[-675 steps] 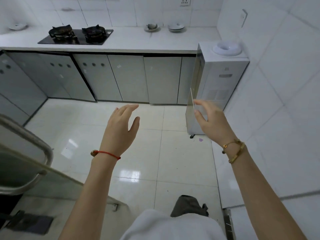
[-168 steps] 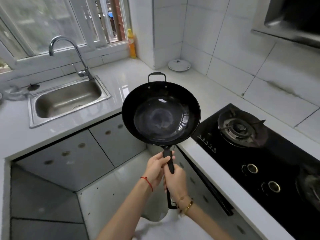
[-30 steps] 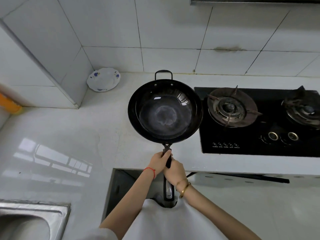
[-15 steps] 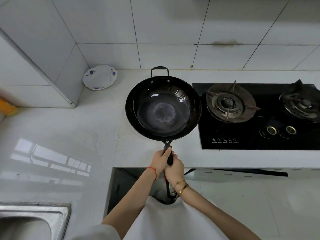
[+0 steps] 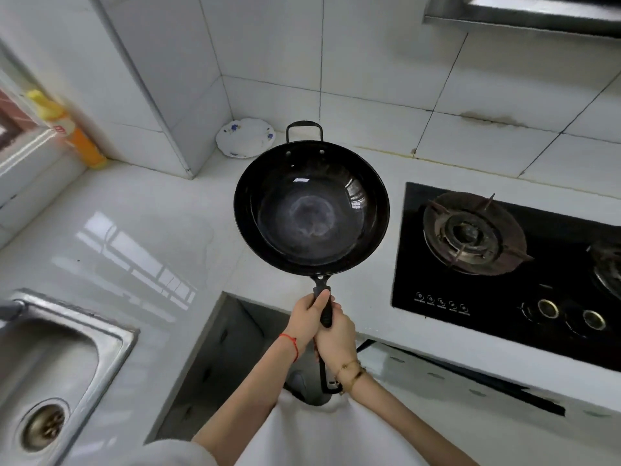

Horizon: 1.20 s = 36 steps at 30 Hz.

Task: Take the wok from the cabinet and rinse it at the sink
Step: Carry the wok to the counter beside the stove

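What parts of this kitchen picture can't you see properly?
All from the head view:
- Sink: cut off by the left edge; the tap mostly is too.
- Wok handle: its middle is hidden by the left hand and right hand.
- Stove labels: too small to read.
- Yellow bottle: blurred.

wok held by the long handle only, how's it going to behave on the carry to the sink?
Likely front-heavy: the wok hangs well beyond both grips, the left hand and right hand stacked on its handle. Looks rigid metal. The round bowl would probably rock if set down.

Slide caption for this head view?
Both hands, left hand and right hand, grip the black wok above the counter.
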### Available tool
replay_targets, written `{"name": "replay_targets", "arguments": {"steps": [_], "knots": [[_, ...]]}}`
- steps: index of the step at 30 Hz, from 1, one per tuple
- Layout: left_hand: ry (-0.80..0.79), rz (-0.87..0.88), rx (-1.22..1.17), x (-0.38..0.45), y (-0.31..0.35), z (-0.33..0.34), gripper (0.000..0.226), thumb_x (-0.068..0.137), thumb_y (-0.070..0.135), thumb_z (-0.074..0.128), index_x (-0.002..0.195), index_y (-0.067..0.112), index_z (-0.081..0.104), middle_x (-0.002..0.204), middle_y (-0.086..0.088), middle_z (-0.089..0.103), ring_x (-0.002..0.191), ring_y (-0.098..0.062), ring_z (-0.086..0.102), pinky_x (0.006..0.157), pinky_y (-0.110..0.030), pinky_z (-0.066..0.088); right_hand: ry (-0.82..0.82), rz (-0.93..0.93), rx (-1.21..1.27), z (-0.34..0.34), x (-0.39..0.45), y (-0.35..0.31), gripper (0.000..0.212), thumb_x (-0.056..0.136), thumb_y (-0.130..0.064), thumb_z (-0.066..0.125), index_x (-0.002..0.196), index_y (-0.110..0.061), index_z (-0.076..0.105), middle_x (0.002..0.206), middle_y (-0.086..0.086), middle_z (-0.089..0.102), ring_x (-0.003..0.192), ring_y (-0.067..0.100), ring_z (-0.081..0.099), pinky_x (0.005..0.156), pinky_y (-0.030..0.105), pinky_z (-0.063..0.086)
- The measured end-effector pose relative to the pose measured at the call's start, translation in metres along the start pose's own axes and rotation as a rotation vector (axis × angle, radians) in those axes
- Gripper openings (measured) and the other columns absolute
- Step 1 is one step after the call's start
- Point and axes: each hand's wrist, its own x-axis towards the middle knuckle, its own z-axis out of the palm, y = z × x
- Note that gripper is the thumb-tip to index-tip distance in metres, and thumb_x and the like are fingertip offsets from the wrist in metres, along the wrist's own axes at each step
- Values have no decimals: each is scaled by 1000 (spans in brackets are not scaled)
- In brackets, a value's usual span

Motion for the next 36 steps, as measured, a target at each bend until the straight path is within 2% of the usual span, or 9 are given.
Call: {"name": "replay_targets", "arguments": {"steps": [4,8,10,14,20,22,25,30,36], "knots": [[102,39,-110,-23,-10,5,26,98,28,52,94,6,65,88,-8,70,90,-21,66,93,-38,53,-116,-79,-54,-13,-15,5,18,94,-25,53,107,-16,61,72,2,65,40,9,57,31,18,41],[249,79,-164,-51,-24,9,26,98,27,52,91,5,64,83,-7,69,81,-15,66,79,-27,54,-235,-153,-78,-18,-31,18,18,92,-22,54,107,-17,63,73,3,68,44,11,62,36,20,46],[323,82,-178,-64,-35,10,27,98,29,52,89,7,65,85,-9,68,83,-19,65,82,-34,53,-302,-177,-95,-18,-38,26,22,91,-19,55,111,-17,64,78,4,70,51,11,64,38,17,46],[453,84,-305,-89,-55,7,26,98,28,53,88,7,65,85,-10,70,86,-24,66,90,-40,54,-443,-232,-140,-17,-55,37,17,93,-18,55,104,-11,66,82,4,71,66,11,67,45,10,43],[669,128,-408,-130,-75,-3,24,98,24,53,87,6,64,76,-3,70,73,-13,67,70,-21,53,-663,-292,-180,-8,-86,40,15,94,-18,54,100,-13,67,82,9,70,59,10,66,39,12,43],[728,141,-457,-142,-81,-9,24,98,23,53,89,4,64,78,-5,70,74,-14,67,70,-22,54,-732,-309,-208,-1,-95,41,15,94,-17,54,101,-13,66,81,8,70,57,7,64,38,12,43],[800,149,-520,-157,-93,-19,25,98,24,54,90,4,65,81,-8,71,78,-18,67,76,-27,54,-823,-308,-254,11,-108,45,17,93,-19,54,103,-13,67,79,10,70,53,17,66,36,20,45],[918,163,-593,-178,-114,-39,26,97,28,54,90,6,66,82,-8,72,81,-20,68,87,-38,55,-928,-355,-324,37,-130,51,13,91,-18,55,90,-14,67,73,14,70,47,23,65,33,24,45],[1039,149,-663,-206,-131,-72,27,98,28,52,92,6,65,83,-5,72,79,-17,68,77,-30,54,-1045,-384,-391,72,-160,49,12,90,-16,56,86,-10,65,69,20,69,37,21,59,32,24,43]]}}
